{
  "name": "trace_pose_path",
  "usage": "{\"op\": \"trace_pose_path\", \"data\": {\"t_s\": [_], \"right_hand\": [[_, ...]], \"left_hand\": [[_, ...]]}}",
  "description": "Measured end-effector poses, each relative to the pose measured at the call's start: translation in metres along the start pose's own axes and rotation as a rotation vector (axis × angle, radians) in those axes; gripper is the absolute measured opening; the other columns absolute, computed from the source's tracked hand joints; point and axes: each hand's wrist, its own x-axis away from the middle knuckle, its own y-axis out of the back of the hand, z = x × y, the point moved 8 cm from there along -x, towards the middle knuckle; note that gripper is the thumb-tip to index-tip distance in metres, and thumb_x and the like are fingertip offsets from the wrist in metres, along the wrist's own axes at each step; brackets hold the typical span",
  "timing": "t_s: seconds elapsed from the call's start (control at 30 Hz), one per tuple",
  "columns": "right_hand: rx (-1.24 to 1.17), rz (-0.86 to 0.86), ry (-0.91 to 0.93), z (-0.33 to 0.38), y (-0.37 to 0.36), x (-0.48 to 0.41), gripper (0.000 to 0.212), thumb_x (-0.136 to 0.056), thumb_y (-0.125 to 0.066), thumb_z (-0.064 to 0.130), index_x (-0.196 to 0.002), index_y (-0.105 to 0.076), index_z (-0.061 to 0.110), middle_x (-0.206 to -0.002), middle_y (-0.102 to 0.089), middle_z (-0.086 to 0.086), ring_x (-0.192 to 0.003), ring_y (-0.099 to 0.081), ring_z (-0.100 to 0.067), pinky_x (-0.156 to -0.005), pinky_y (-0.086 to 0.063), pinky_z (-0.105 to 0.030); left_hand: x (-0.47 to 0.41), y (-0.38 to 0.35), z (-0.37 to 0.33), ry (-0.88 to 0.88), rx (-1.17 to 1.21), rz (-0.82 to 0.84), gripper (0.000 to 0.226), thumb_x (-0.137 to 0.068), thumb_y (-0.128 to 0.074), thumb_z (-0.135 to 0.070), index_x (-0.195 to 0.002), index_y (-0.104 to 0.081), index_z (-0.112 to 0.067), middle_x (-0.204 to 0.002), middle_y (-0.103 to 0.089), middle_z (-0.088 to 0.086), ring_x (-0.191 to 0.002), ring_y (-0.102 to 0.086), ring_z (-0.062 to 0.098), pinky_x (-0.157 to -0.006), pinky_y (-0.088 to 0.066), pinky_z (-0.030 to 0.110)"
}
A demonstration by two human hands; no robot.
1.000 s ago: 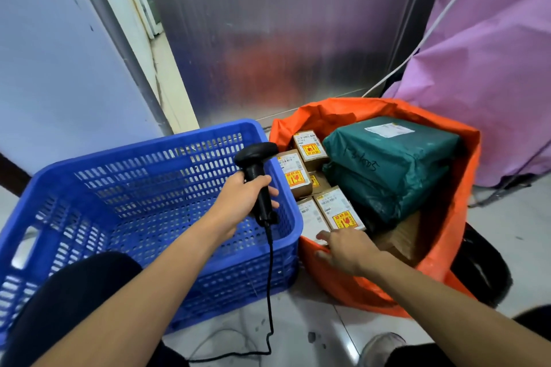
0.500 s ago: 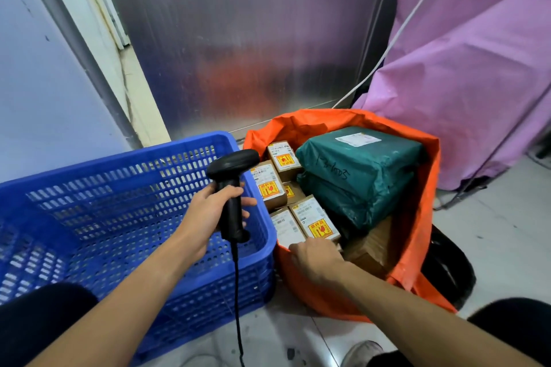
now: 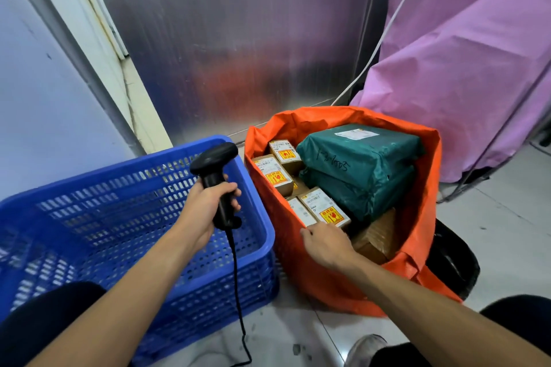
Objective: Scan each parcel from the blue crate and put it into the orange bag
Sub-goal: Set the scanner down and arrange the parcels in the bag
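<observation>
Several parcels (image 3: 360, 164) fill the orange bag (image 3: 275, 235); left hand (image 3: 205, 208) grips scanner (image 3: 214, 158), right hand (image 3: 326, 243) rests flat-fingered on them.

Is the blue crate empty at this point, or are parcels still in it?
Empty as far as visible: only bare mesh floor shows inside the blue crate; the left arm and knee hide its near part.
</observation>
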Motion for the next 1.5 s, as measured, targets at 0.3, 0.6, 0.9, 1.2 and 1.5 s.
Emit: {"op": "trace_pose_path", "data": {"t_s": [0.3, 0.6, 0.9, 1.2, 1.5], "right_hand": [[0.062, -0.150, 0.178, 0.034, 0.017, 0.024, 0.044, -0.110, -0.032, 0.041, -0.107, -0.069, 0.017, -0.108, -0.072, -0.014, -0.106, -0.064, -0.037, -0.083, -0.046, -0.040], [0.115, -0.123, 0.365, 0.054, 0.001, 0.040, 0.039, -0.109, -0.030, 0.043, -0.099, -0.061, 0.022, -0.105, -0.073, -0.005, -0.098, -0.066, -0.032, -0.078, -0.043, -0.040], [0.185, -0.054, 0.413, 0.065, 0.000, 0.037, 0.039, -0.109, -0.031, 0.043, -0.102, -0.062, 0.021, -0.106, -0.073, -0.007, -0.098, -0.066, -0.033, -0.081, -0.045, -0.040], [0.210, 0.054, 0.439, 0.069, 0.001, 0.029, 0.042, -0.111, -0.029, 0.043, -0.104, -0.062, 0.017, -0.103, -0.070, -0.013, -0.097, -0.064, -0.037, -0.074, -0.035, -0.038], [0.200, 0.093, 0.372, 0.072, -0.002, 0.028, 0.042, -0.110, -0.031, 0.041, -0.105, -0.064, 0.016, -0.108, -0.070, -0.014, -0.102, -0.063, -0.037, -0.085, -0.045, -0.042]], "left_hand": [[-0.028, -0.010, 0.015, 0.092, -0.060, -0.155, 0.006, -0.095, -0.064, -0.001, -0.090, -0.061, 0.001, -0.068, -0.074, 0.010, -0.042, -0.052, 0.014, -0.046, -0.052, 0.026], [-0.059, -0.030, 0.035, 0.105, -0.230, -0.245, 0.016, -0.080, -0.082, 0.001, -0.077, -0.066, 0.004, -0.068, -0.063, 0.019, -0.036, -0.049, 0.015, -0.051, -0.053, 0.030], [-0.088, -0.039, 0.038, 0.077, -0.667, -0.384, 0.058, -0.060, -0.094, -0.041, -0.101, -0.070, -0.007, -0.097, -0.077, 0.014, -0.088, -0.075, 0.031, -0.084, -0.062, 0.040], [-0.116, -0.064, 0.006, -0.110, -1.146, -0.239, 0.027, -0.092, -0.065, -0.013, -0.116, -0.063, -0.003, -0.118, -0.069, 0.018, -0.112, -0.066, 0.039, -0.087, -0.052, 0.043], [-0.137, -0.055, 0.002, -0.128, -1.160, -0.104, 0.015, -0.086, -0.069, -0.016, -0.088, -0.056, -0.007, -0.092, -0.062, 0.012, -0.083, -0.060, 0.029, -0.056, -0.042, 0.029]]}}
